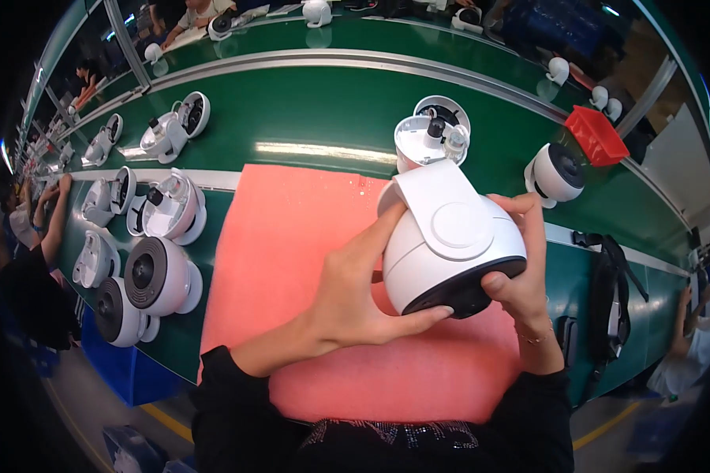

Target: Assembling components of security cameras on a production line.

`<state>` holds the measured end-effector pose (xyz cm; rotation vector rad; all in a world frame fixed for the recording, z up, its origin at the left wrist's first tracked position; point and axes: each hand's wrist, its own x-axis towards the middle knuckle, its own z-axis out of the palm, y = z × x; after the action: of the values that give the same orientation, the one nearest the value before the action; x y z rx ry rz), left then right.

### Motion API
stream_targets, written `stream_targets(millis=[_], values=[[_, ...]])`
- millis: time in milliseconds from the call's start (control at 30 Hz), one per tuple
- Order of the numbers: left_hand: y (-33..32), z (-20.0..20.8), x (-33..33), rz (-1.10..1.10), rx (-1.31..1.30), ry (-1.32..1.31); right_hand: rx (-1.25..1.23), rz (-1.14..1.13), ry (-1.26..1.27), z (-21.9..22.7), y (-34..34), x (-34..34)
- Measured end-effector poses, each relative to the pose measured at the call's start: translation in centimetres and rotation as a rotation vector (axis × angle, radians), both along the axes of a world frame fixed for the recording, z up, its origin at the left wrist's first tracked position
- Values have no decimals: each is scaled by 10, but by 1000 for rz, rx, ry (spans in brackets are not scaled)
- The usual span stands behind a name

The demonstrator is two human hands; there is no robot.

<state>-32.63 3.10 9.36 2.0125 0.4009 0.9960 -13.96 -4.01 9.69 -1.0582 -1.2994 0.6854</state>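
Above a pink mat (pixel 292 260), I hold a white ball-shaped device (pixel 442 252), tilted, its black face toward me and down. A white bracket with a round disc runs over its side. My left hand (pixel 355 299) is closed round the left side, its thumb along the edge of the black face. At the right side, my right hand (pixel 525 272) grips the shell with fingers over the back and its thumb on the black face. Just beyond it stands an opened white device (pixel 432 134), its inner parts exposed. The contact of some fingers is hidden behind the shell.
Several devices stand left of the mat, some opened like one white housing (pixel 170 205), others closed with a black-faced ball (pixel 154 272). At right are another ball device (pixel 558 173), a red bin (pixel 596 134) and a black bag (pixel 611 303). Other people sit around the green bench (pixel 315 102).
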Motion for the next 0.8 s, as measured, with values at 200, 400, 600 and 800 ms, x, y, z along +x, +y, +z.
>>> stream_targets(millis=[200, 400, 600, 800], values=[[14, -2, -6, 104, 108, 10, -8, 31, -23, -8, 28, 0], [42, 0, -5, -21, -296, -261, 26, 213, 136, 16, 39, -10], [90, -45, 6, -223, -505, -762, 183, 140, 133, 12, 60, -35], [104, -57, 6, -291, -555, -715, 92, 89, 146, 3, 66, -39]])
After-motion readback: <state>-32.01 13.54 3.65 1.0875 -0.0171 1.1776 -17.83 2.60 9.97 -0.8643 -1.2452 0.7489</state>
